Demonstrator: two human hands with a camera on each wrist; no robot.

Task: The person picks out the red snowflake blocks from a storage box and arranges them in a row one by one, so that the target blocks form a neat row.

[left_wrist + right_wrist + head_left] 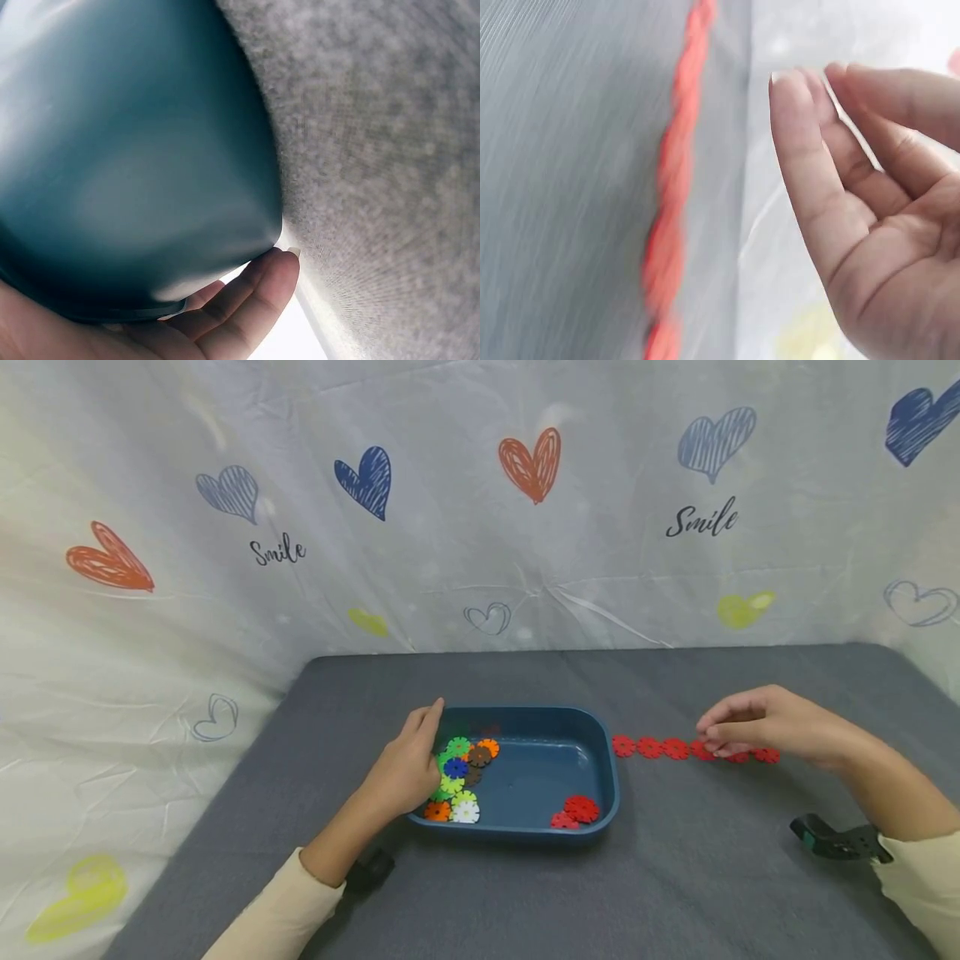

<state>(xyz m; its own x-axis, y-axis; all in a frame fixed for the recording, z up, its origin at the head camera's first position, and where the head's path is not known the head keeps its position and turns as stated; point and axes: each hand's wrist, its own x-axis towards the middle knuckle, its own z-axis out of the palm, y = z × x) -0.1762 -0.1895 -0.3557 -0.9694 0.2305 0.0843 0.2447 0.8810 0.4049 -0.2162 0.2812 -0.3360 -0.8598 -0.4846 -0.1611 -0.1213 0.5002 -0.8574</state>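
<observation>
At its left end, a dark blue rectangular plastic tub (517, 833) is gripped by my left hand (405, 770), thumb over the rim. The left wrist view shows fingers (251, 307) curled against the tub's outer wall (142, 165). Inside lie flower-shaped plastic discs: a mixed pile (455, 768) at the left and a few red ones (581, 808) at the front right. A row of red discs (650, 747) runs rightward from the tub. Over the row's right part hovers my right hand (780, 727), fingers loosely bent, nothing visible between them; it hides some discs.
Grey cloth covers the table (675, 877). Behind it hangs a pale curtain (450, 560) printed with hearts and the word "Smile". Dark wrist straps (840, 841) sit by both forearms.
</observation>
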